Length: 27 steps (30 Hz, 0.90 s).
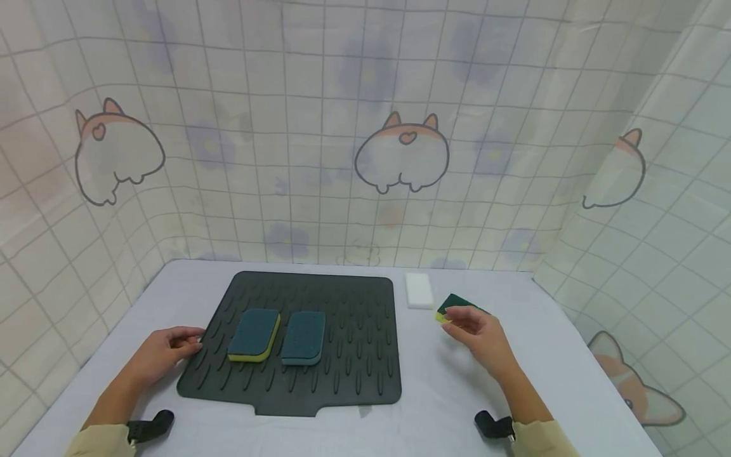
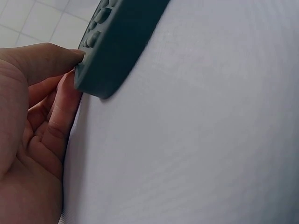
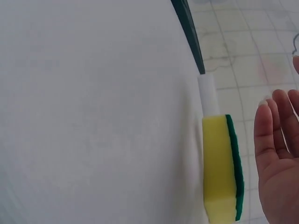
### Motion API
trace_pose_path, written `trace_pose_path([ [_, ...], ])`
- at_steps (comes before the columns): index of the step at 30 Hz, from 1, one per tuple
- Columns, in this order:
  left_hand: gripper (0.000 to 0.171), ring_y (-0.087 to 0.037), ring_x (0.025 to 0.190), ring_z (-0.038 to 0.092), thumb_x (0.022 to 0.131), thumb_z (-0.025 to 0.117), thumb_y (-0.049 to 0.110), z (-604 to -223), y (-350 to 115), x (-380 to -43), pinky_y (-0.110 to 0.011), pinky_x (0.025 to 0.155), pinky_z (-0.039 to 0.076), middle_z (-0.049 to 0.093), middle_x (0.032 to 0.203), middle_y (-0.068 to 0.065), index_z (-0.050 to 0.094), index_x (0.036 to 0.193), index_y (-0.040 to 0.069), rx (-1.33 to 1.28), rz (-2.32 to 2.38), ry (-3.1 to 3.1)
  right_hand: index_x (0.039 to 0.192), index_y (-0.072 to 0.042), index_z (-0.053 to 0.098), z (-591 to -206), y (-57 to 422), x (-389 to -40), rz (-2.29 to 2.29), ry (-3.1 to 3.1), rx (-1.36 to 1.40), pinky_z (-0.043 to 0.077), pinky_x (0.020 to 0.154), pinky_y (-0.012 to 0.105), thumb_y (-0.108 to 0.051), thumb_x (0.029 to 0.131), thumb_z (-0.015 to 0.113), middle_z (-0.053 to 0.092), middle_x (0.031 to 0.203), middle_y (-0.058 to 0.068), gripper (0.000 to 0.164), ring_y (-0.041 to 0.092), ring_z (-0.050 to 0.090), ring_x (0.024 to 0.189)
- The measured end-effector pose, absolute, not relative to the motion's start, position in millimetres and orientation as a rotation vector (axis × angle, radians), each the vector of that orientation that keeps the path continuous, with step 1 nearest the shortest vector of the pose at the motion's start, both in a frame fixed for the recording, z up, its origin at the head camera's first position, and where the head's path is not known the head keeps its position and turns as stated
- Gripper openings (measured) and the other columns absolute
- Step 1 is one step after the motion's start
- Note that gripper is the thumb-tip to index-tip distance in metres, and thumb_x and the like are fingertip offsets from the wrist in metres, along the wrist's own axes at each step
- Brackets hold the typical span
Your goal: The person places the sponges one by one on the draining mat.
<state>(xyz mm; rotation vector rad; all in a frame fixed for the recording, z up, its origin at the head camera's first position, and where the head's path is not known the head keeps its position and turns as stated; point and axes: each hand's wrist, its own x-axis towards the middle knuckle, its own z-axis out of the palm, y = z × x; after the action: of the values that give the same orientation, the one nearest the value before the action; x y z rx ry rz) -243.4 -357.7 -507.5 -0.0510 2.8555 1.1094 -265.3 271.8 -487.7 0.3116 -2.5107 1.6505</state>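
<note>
My left hand (image 1: 162,355) pinches the left edge of a dark silicone mat (image 1: 354,390). In the left wrist view the thumb lies on the ribbed top of the mat (image 2: 121,56), with a finger against its side. Two sponges lie on the mat: one with a dark scouring top and yellow underside (image 1: 254,333), and an all-teal sponge (image 1: 304,337) to its right. Over a yellow sponge with a green scouring top (image 3: 219,163) hovers my right hand (image 1: 482,336), fingers relaxed and apart from it in the right wrist view.
A white rectangular block (image 1: 419,291) lies between the mat and the green-topped sponge, toward the back of the white table (image 1: 422,419). A tile-patterned curtain (image 1: 320,209) with cartoon animals closes off the back and both sides.
</note>
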Motion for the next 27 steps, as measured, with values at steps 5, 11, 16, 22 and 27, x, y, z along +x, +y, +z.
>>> trace_pose_path([
  [5,0.048,-0.017,0.086,0.054,0.099,0.069,0.024,-508,-358,-244,-0.027,0.064,0.045,0.069,0.1,-0.007,0.06,0.134,-0.007,-0.045,1.11,2.862,0.121,-0.003,0.07,-486,284,-268,1.661,-2.473,0.316,0.053,0.087,0.014,-0.023,0.093,0.078,0.071,0.12,0.02,0.036,0.001,0.067,0.1],
  [11,0.048,-0.018,0.087,0.055,0.099,0.069,0.024,-510,-359,-244,-0.027,0.064,0.045,0.069,0.1,-0.007,0.061,0.134,-0.007,-0.05,1.106,2.866,0.124,-0.006,0.07,-487,293,-270,1.602,-2.502,0.274,0.051,0.089,0.011,-0.032,0.094,0.076,0.07,0.123,0.016,0.04,-0.001,0.065,0.104],
  [16,0.047,-0.016,0.086,0.054,0.099,0.069,0.023,-508,-358,-242,-0.027,0.064,0.045,0.068,0.099,-0.007,0.061,0.134,-0.007,-0.043,1.121,2.857,0.124,-0.01,0.07,-489,300,-271,1.541,-2.522,0.224,0.051,0.088,0.011,-0.039,0.094,0.075,0.07,0.123,0.01,0.041,0.0,0.065,0.104],
  [22,0.046,-0.015,0.083,0.053,0.099,0.069,0.023,-507,-357,-241,-0.027,0.064,0.045,0.067,0.098,-0.006,0.061,0.134,-0.007,-0.035,1.127,2.858,0.124,-0.01,0.071,-487,305,-272,1.374,-2.556,0.178,0.05,0.092,0.016,-0.035,0.096,0.073,0.071,0.123,0.008,0.038,-0.003,0.062,0.103],
  [27,0.046,-0.015,0.084,0.053,0.099,0.069,0.022,-506,-357,-240,-0.027,0.064,0.045,0.068,0.098,-0.007,0.061,0.134,-0.007,-0.032,1.129,2.859,0.125,-0.014,0.071,-490,311,-277,1.304,-2.565,0.132,0.047,0.106,0.041,-0.04,0.095,0.073,0.071,0.128,0.005,0.04,0.0,0.06,0.111],
])
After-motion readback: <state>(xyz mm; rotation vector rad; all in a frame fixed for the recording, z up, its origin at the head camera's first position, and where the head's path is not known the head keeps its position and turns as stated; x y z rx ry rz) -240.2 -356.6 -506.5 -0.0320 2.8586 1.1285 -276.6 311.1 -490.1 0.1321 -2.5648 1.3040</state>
